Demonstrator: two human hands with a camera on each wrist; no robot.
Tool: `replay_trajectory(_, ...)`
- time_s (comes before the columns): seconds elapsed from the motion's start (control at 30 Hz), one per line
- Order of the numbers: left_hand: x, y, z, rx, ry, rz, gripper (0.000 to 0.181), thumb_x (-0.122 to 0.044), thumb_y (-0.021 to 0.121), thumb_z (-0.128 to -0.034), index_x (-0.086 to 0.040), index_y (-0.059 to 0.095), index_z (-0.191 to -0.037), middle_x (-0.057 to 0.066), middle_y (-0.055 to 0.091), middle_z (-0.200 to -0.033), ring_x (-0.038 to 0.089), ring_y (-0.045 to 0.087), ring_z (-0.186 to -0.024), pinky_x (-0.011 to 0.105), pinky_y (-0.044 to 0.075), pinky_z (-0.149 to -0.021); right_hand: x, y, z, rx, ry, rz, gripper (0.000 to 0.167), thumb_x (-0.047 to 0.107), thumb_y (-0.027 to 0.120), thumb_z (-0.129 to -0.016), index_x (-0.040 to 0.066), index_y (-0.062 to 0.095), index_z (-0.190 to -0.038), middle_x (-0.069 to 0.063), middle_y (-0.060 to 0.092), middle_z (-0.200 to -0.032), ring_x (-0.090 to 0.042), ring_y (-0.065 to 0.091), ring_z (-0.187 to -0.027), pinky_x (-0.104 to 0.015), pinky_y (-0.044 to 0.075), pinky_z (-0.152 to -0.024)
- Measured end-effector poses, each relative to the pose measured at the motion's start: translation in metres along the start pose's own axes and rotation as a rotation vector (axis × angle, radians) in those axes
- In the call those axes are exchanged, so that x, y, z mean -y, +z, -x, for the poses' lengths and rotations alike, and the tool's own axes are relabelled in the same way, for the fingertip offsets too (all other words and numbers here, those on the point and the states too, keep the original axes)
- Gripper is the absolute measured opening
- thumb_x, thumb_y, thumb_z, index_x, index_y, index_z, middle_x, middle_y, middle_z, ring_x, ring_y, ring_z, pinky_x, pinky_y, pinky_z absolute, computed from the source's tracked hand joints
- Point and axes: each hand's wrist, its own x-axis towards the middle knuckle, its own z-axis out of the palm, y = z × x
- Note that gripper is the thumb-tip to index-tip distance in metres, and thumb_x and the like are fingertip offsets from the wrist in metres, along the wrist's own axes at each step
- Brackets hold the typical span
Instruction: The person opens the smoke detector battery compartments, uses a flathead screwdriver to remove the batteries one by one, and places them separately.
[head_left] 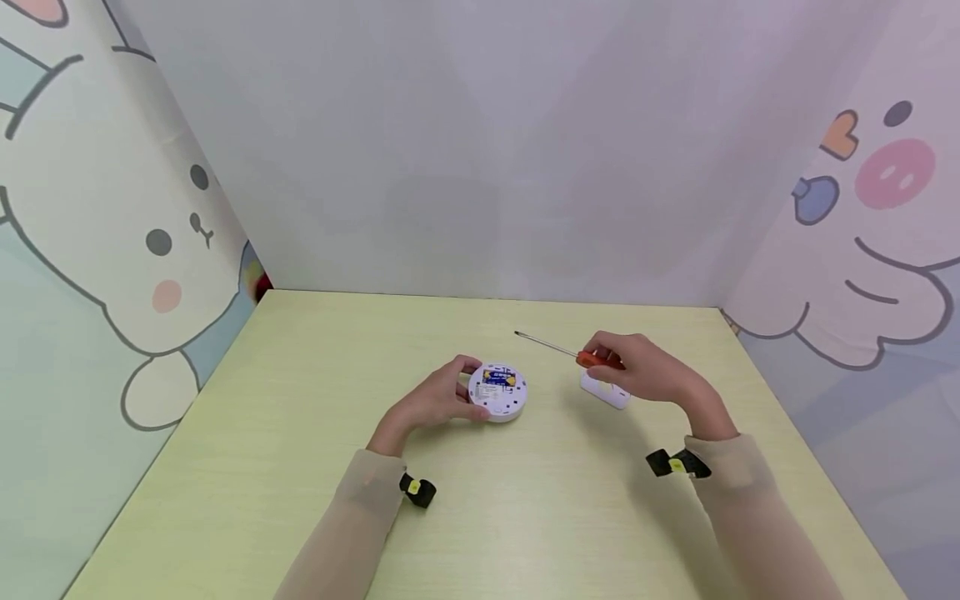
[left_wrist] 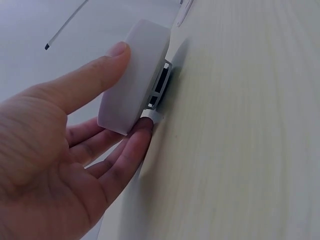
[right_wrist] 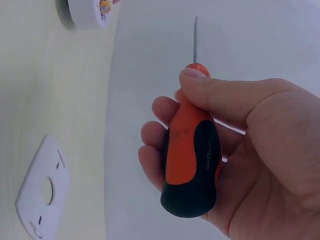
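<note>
A round white smoke detector (head_left: 498, 408) is tilted on the table, its back up and a blue-and-yellow battery (head_left: 498, 379) in its recess. My left hand (head_left: 438, 400) grips its left edge, thumb on the near side and fingers behind and under. In the left wrist view the smoke detector (left_wrist: 136, 70) shows a vented part facing the tabletop. Off to the right, my right hand (head_left: 647, 367) holds a screwdriver (right_wrist: 182, 145) by its orange-and-black handle, above the table. The shaft points left, its tip apart from the detector.
A flat white mounting plate (right_wrist: 57, 187) with a round hole and slots lies on the table (head_left: 262, 467) beneath my right hand. Behind the table's far edge stands a pale backdrop (head_left: 480, 167), with cartoon-printed panels at both sides.
</note>
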Motion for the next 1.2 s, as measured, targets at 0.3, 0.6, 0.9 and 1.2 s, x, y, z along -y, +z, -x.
replay_trajectory(0.3,0.000,0.001,0.001,0.007,-0.006,-0.007,0.085,-0.027,0.092,-0.0856,-0.012,0.043,-0.153,0.009,0.067,-0.125,0.019,0.068,-0.105,0.043,0.056,-0.096,0.002,0.019,0.001,-0.113,0.066,-0.004,0.016,0.015,0.073,-0.103,0.013,0.069,-0.118,0.003,0.070,-0.095,-0.017,0.062,-0.082,-0.033,0.054,-0.075)
replay_trajectory(0.6,-0.001,0.001,0.001,-0.008,0.021,-0.019,0.085,-0.023,0.094,-0.0841,-0.012,0.044,-0.153,0.008,0.056,-0.136,0.019,0.067,-0.105,0.038,0.058,-0.094,0.001,0.029,0.001,-0.174,0.101,0.005,0.019,0.015,0.072,-0.102,0.010,0.067,-0.120,0.000,0.071,-0.098,-0.017,0.063,-0.083,-0.036,0.055,-0.076)
replay_trajectory(0.9,-0.001,-0.003,0.001,-0.029,0.035,-0.047,0.086,-0.024,0.095,-0.0828,-0.012,0.047,-0.153,0.007,0.050,-0.133,0.019,0.066,-0.105,0.036,0.058,-0.094,0.000,0.028,0.000,-0.177,0.092,-0.005,0.019,0.016,0.072,-0.103,0.012,0.068,-0.120,0.000,0.071,-0.099,-0.016,0.063,-0.082,-0.036,0.055,-0.076)
replay_trajectory(1.2,0.002,-0.006,-0.002,-0.026,0.015,-0.011,0.085,-0.023,0.095,-0.0829,-0.010,0.044,-0.150,0.007,0.056,-0.131,0.019,0.069,-0.106,0.039,0.058,-0.094,0.001,0.030,0.000,-0.165,0.096,-0.013,0.019,0.016,0.073,-0.102,0.012,0.067,-0.120,0.000,0.071,-0.098,-0.017,0.063,-0.082,-0.036,0.055,-0.076)
